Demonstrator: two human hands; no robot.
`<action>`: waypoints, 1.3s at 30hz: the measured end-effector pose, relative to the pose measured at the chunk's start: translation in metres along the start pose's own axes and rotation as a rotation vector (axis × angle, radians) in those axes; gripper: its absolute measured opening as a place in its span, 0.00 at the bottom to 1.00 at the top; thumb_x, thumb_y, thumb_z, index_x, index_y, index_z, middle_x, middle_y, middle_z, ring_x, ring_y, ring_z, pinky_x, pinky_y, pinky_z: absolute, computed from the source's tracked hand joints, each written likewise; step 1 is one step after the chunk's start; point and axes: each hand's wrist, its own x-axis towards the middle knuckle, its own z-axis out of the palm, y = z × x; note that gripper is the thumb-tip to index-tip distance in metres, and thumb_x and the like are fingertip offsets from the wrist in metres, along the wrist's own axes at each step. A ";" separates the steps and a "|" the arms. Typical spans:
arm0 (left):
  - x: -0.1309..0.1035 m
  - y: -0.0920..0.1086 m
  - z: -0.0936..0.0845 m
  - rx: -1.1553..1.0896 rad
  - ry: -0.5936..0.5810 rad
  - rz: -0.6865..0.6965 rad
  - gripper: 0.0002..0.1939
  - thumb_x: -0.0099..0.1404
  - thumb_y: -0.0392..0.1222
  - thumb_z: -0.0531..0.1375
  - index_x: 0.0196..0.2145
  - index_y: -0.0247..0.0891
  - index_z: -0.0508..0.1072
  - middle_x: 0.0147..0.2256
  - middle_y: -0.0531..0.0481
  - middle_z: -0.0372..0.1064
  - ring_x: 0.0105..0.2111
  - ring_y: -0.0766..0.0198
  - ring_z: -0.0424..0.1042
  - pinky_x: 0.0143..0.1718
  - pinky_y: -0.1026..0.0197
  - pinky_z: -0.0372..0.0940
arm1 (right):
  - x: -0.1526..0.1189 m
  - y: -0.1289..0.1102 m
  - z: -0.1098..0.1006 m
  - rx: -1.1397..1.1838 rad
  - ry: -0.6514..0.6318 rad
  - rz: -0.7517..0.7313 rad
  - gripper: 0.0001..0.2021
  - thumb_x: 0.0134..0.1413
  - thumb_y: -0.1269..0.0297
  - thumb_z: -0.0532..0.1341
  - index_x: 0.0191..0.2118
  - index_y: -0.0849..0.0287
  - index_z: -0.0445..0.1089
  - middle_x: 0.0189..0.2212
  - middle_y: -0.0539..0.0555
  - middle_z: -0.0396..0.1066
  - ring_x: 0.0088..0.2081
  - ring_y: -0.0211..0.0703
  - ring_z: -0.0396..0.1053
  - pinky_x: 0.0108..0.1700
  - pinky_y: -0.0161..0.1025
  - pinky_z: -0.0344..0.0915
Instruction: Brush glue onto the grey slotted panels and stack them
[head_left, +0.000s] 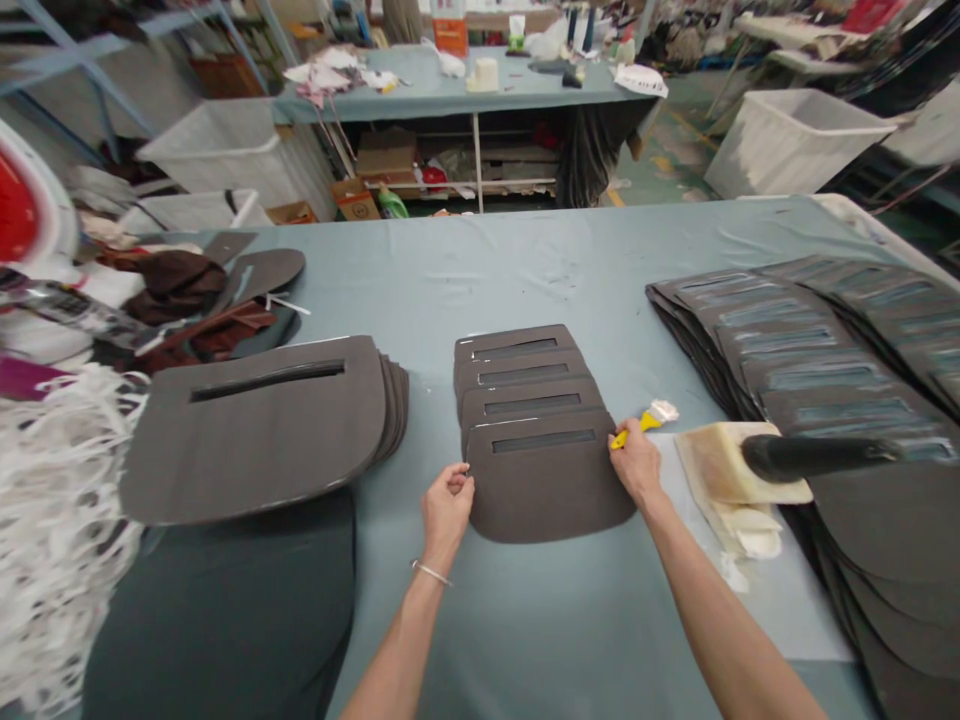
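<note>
Several dark grey-brown panels (551, 490) with rounded lower ends and a slot near the top lie overlapped in a row at the middle of the table. My left hand (448, 508) is closed at the left edge of the nearest panel, with its fingertips pinched on that edge. In my right hand (637, 462) is a small brush with a yellow handle (643, 424), its whitish bristles pointing up and away. That hand also rests by the nearest panel's right edge. Right of it stands a glue-crusted cream container (720, 465) with a black handle-like piece (817, 457) across it.
A stack of slotted panels (262, 430) lies left, over dark green sheets (240, 610). More panels (787, 340) are fanned out right. White cut-out scraps (60, 540) heap at far left. Behind are another table (420, 85) and white bins (795, 140).
</note>
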 end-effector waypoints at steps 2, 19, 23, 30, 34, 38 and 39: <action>-0.001 0.002 0.002 0.023 0.005 0.017 0.14 0.55 0.44 0.56 0.39 0.40 0.72 0.26 0.53 0.69 0.27 0.65 0.70 0.33 0.63 0.63 | 0.000 0.000 0.000 0.007 0.011 -0.007 0.07 0.56 0.64 0.58 0.40 0.58 0.64 0.24 0.48 0.59 0.23 0.34 0.49 0.28 0.34 0.41; -0.001 -0.003 0.000 0.295 -0.028 0.089 0.13 0.58 0.47 0.55 0.39 0.41 0.70 0.29 0.52 0.72 0.29 0.64 0.72 0.35 0.63 0.62 | 0.000 0.002 0.001 -0.038 -0.033 0.015 0.09 0.57 0.71 0.53 0.44 0.58 0.62 0.30 0.51 0.65 0.27 0.36 0.57 0.29 0.34 0.42; -0.001 -0.002 0.001 0.268 -0.003 0.100 0.13 0.59 0.49 0.54 0.37 0.41 0.71 0.29 0.51 0.73 0.30 0.63 0.72 0.36 0.62 0.63 | 0.000 0.003 0.001 -0.039 -0.042 0.019 0.10 0.57 0.70 0.52 0.45 0.57 0.62 0.31 0.52 0.67 0.28 0.38 0.60 0.29 0.35 0.43; 0.001 -0.006 0.002 0.244 0.006 0.088 0.11 0.58 0.48 0.55 0.36 0.41 0.70 0.28 0.53 0.71 0.28 0.65 0.71 0.35 0.62 0.62 | 0.001 -0.003 -0.004 -0.079 -0.075 0.062 0.10 0.58 0.69 0.52 0.46 0.57 0.62 0.32 0.53 0.69 0.30 0.39 0.63 0.29 0.35 0.44; 0.000 -0.005 0.003 0.257 0.022 0.102 0.10 0.57 0.47 0.55 0.36 0.41 0.69 0.26 0.55 0.70 0.27 0.66 0.70 0.33 0.64 0.61 | 0.002 -0.007 -0.005 -0.102 -0.102 0.077 0.10 0.59 0.68 0.53 0.46 0.57 0.63 0.32 0.53 0.69 0.30 0.39 0.63 0.30 0.35 0.45; -0.001 -0.002 0.006 0.300 0.032 0.162 0.08 0.57 0.43 0.54 0.35 0.41 0.68 0.24 0.55 0.68 0.26 0.67 0.68 0.32 0.65 0.60 | 0.003 -0.007 -0.003 -0.114 -0.089 0.068 0.10 0.59 0.66 0.53 0.46 0.57 0.63 0.31 0.54 0.68 0.30 0.40 0.62 0.30 0.35 0.45; 0.000 -0.002 0.008 0.312 0.038 0.170 0.08 0.57 0.42 0.54 0.35 0.41 0.68 0.24 0.55 0.68 0.26 0.67 0.68 0.32 0.65 0.60 | 0.003 -0.007 -0.002 -0.113 -0.082 0.068 0.10 0.59 0.66 0.53 0.46 0.57 0.63 0.31 0.54 0.68 0.30 0.40 0.62 0.29 0.35 0.45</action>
